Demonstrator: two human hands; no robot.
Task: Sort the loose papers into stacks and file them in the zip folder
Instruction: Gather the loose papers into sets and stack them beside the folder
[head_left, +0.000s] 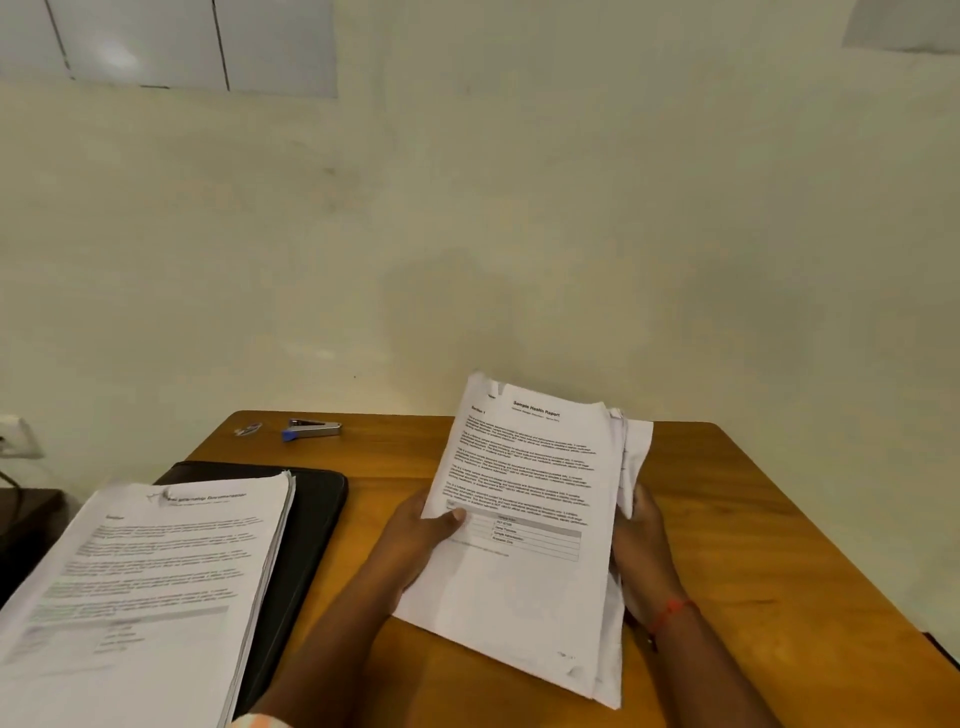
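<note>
I hold a bundle of printed papers (524, 519) tilted above the wooden table (753, 545); its top sheet is headed "Sample Health Report". My left hand (421, 535) grips the bundle's left edge, thumb on the top sheet. My right hand (641, 551) grips the right edge, fingers behind the sheets. A second thick stack of papers (140, 587) lies at the left on a black zip folder (306, 519), which is mostly covered by it.
A stapler (311, 429) with a blue end lies near the table's far edge, and a small staple remover (248, 429) sits to its left. A cream wall stands right behind the table. A wall socket (18, 436) is at the far left.
</note>
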